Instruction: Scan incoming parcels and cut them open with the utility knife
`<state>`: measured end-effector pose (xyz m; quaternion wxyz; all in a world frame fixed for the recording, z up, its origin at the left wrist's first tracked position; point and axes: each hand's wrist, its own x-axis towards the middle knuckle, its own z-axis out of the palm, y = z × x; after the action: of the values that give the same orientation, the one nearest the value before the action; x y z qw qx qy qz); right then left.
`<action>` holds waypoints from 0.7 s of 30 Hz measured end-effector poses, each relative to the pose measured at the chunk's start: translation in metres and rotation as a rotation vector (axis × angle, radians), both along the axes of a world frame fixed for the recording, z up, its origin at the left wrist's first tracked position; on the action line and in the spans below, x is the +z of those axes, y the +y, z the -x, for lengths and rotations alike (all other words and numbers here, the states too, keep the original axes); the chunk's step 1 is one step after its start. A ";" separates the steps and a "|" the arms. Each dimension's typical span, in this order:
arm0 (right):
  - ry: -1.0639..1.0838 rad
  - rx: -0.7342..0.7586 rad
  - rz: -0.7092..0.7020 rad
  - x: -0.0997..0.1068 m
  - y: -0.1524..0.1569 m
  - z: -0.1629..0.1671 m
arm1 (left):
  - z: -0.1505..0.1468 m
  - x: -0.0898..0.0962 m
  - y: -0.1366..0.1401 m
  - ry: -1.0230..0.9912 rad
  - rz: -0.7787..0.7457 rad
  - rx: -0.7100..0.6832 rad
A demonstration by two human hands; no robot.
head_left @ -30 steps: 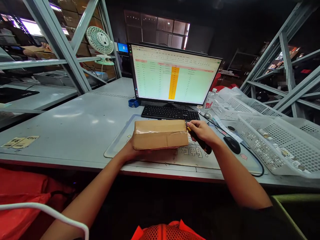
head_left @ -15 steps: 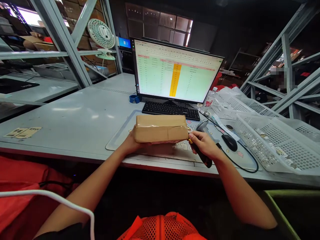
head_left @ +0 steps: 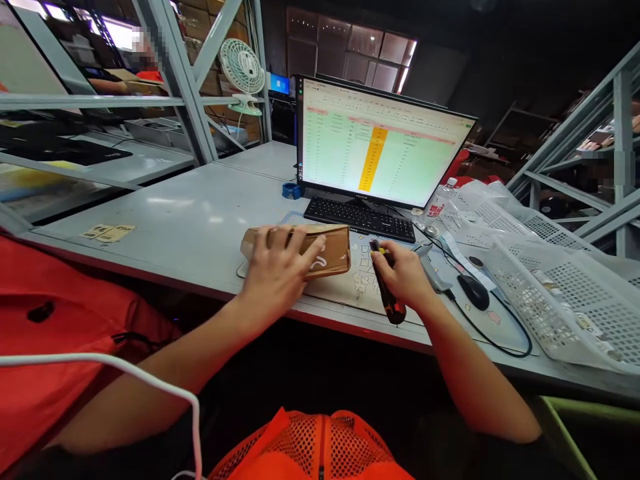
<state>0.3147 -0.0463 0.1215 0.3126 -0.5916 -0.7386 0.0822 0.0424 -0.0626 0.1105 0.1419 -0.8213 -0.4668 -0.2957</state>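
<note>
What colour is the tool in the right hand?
The tool is mostly black, with some yellow; head view shows it.

Keyboard [head_left: 359, 219] behind box [head_left: 334, 252], before monitor [head_left: 385, 141]

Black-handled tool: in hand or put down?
In hand: the right hand grips the black-handled tool, apart from the cardboard box under the left hand.

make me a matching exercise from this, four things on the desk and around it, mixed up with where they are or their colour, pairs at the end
1. cardboard box
2. dark-handled tool
3. computer mouse
4. fan

A. beside the white basket
B. pale green
C. touched by the left hand
D. held in the right hand

Pairs: 1-C, 2-D, 3-A, 4-B
</note>
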 end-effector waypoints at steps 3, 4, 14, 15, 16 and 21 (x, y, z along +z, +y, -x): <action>-0.261 -0.025 -0.012 0.012 -0.001 0.034 | -0.015 -0.006 -0.012 0.191 -0.113 0.062; -0.328 -0.053 0.002 0.014 -0.001 0.042 | -0.017 -0.007 -0.015 0.228 -0.144 0.079; -0.578 -0.226 0.151 0.009 -0.016 0.071 | -0.014 -0.008 -0.019 0.229 -0.207 0.082; -0.581 -0.236 0.163 0.008 -0.018 0.072 | -0.013 -0.009 -0.019 0.232 -0.209 0.075; -0.581 -0.241 0.177 0.005 -0.021 0.074 | -0.012 -0.009 -0.020 0.231 -0.210 0.071; -0.590 -0.171 0.293 -0.015 -0.037 0.078 | -0.003 -0.010 -0.017 0.156 -0.207 0.115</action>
<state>0.2368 -0.0831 0.1069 0.0027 -0.6883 -0.7253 -0.0136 0.0456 -0.0796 0.1005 0.2786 -0.7947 -0.4675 -0.2687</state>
